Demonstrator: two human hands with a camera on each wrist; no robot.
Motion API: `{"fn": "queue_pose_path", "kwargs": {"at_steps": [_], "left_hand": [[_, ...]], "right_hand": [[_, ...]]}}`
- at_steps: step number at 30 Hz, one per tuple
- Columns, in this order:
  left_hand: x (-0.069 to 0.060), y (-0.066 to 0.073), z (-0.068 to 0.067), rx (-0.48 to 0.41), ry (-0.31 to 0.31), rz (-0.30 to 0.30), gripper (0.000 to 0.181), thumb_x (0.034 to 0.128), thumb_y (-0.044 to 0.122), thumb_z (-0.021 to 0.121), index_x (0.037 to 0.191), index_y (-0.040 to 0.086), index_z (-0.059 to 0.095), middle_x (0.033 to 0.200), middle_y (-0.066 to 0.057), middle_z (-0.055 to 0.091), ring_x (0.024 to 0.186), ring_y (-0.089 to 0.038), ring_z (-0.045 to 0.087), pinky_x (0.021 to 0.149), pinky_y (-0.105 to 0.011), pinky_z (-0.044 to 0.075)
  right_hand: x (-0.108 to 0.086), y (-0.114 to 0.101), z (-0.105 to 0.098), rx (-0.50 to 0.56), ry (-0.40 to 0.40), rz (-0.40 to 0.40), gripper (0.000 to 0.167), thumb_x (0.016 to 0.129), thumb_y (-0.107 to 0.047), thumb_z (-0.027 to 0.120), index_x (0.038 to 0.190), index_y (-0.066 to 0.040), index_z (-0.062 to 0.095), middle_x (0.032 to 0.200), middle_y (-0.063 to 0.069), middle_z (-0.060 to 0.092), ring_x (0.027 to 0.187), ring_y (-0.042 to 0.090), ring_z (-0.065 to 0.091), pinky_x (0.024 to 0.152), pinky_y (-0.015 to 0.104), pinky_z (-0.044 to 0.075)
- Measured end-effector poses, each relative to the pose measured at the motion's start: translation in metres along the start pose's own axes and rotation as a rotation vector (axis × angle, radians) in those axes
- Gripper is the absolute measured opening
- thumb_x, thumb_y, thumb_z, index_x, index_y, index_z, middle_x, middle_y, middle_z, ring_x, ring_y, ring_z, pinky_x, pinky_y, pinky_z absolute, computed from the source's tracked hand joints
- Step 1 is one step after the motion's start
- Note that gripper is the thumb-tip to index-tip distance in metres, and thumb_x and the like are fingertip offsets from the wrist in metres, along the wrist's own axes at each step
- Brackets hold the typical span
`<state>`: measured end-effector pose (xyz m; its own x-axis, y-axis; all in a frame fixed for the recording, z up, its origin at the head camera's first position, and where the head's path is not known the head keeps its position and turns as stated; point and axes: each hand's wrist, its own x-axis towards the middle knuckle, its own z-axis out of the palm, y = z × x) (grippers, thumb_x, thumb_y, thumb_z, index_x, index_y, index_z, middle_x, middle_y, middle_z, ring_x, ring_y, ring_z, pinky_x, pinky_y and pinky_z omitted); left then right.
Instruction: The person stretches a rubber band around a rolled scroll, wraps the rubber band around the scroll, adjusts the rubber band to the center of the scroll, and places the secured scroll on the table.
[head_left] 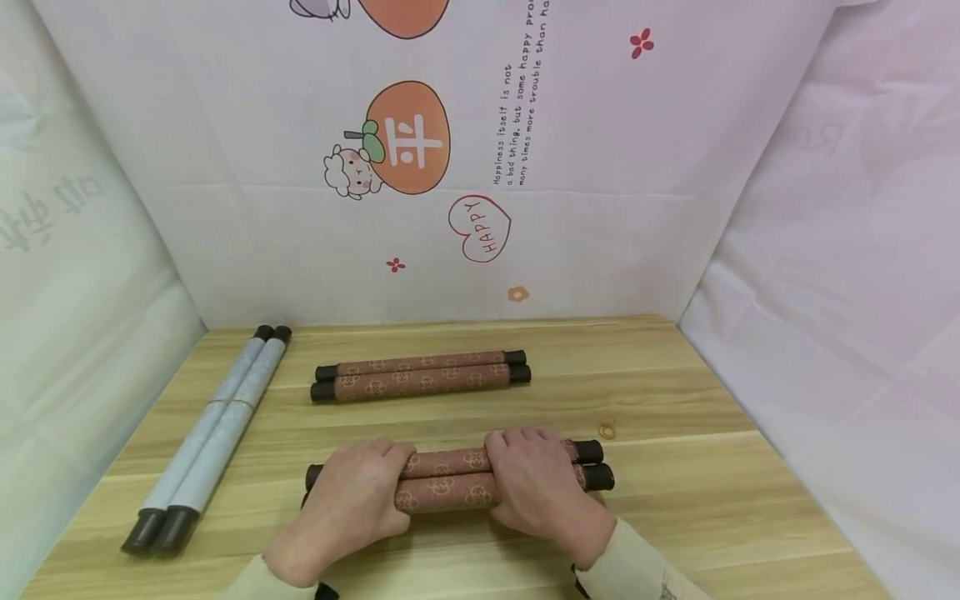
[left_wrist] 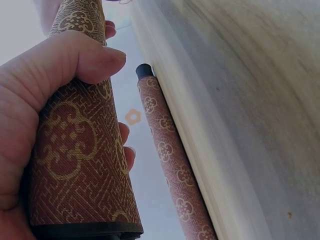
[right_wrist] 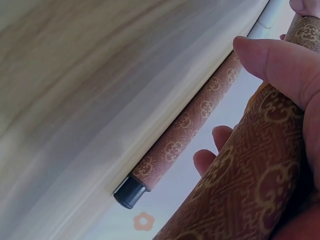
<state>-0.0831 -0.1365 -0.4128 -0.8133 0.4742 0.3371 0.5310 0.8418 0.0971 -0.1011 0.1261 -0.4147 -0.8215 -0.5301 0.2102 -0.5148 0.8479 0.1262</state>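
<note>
My left hand (head_left: 352, 492) and right hand (head_left: 536, 479) both grip a rolled scroll (head_left: 448, 492) in brown-red cloth with a gold floral pattern. Its two rolls lie side by side, with black end caps showing beyond the hands. In the left wrist view, the thumb (left_wrist: 102, 62) lies along the near side of the scroll and fingertips show past its far side. The right wrist view has the right thumb (right_wrist: 270, 62) across the patterned cloth, with fingertips curled round the other side. The scroll appears raised slightly off the wooden table (head_left: 675, 500).
Behind the hands lies a second brown-red scroll (head_left: 420, 381) with black caps. A longer pale blue scroll (head_left: 232, 425), tied with string, lies slantwise at the left. A small tan rubber band (head_left: 607, 429) rests right of the hands. White printed cloth (head_left: 600, 208) stands round the table.
</note>
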Motion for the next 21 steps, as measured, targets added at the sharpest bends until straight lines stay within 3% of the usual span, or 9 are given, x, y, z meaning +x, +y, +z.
{"fn": "queue_pose_path", "kwargs": {"at_steps": [21], "left_hand": [[-0.0021,0.0006,0.0025,-0.002,0.013,0.008,0.054,0.0557,0.026,0.083,0.107,0.013,0.071,0.092,0.002,0.071,0.082,-0.016,0.068,0.067,-0.038,0.055]], "right_hand": [[0.0018,-0.0086,-0.0002,0.003,-0.007,-0.018,0.063,0.065,-0.052,0.09,0.104,-0.013,0.059,0.097,0.005,0.067,0.094,0.025,0.069,0.09,0.047,0.057]]}}
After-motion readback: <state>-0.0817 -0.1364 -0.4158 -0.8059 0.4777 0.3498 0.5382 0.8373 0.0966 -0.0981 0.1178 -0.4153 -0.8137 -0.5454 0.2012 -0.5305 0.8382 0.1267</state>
